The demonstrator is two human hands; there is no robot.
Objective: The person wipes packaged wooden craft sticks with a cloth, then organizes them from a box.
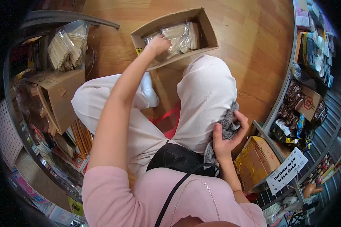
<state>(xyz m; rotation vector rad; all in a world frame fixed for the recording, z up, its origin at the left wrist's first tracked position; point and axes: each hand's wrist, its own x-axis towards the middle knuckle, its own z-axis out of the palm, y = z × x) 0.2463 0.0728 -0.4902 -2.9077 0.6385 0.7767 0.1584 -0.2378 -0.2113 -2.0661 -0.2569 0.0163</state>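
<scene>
Flooring (254, 22) of wood-look planks formed the base of our work area. Slatted shelving (335, 104) stood along our right side and carried bagged goods; a dark-framed rack (64, 15) stood on our left. Our bent legs, in white trousers (206, 83), occupied the middle. We located the open carton (209, 30) on the floor just beyond our knees, flaps raised, rim tilted in view. A taped carton (255, 162) sat at our right, next to the shelving. Clear plastic packets (174, 34) of pale, flat sticks lay inside the open carton, packed side by side; a similar bag (67, 47) rested on the left rack. We had our left hand (160, 44) inside the open carton, fingers bent downward at the near-left packets; the fingertips were hidden, so we could not tell whether it gripped one. Our right hand (231, 142) was half open, thumb apart from the fingers, against a bunched grey cloth (228, 126) beside our right thigh; we could not confirm a firm hold.
</scene>
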